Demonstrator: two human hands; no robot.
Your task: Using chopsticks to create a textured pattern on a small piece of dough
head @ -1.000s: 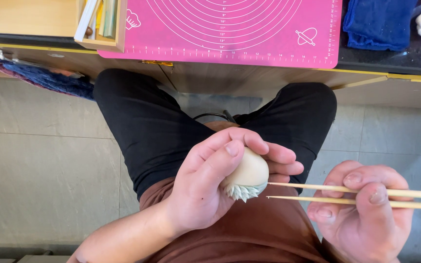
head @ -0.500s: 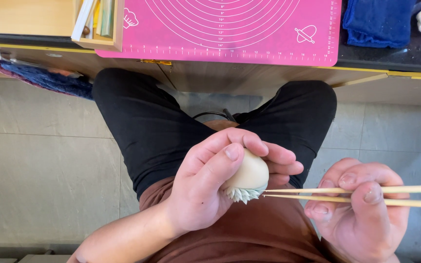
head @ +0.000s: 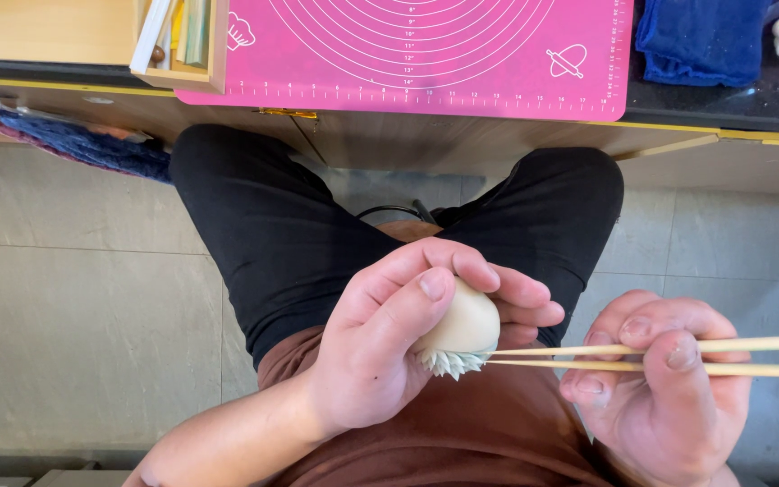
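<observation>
My left hand (head: 389,352) is wrapped around a pale cream dough ball (head: 469,325), held over my lap. The ball's lower edge carries a fringe of small pinched points (head: 451,362). My right hand (head: 655,397) grips a pair of thin wooden chopsticks (head: 678,356) that lie almost level. Their tips touch the spiky fringe at the ball's lower right. My thumb presses on top of the sticks and the far ends run off the right edge.
A pink silicone baking mat (head: 426,54) with ring markings lies on the dark-edged worktop (head: 750,108) ahead. A blue cloth (head: 701,41) sits at the right, a wooden box (head: 182,50) with tools at the left, a dark blue towel (head: 83,144) hangs below. Tiled floor (head: 74,307) lies beneath.
The chopsticks have tilted slightly and their tips have shifted along the ball's pinched fringe. My left hand holds the ball in nearly the same place.
</observation>
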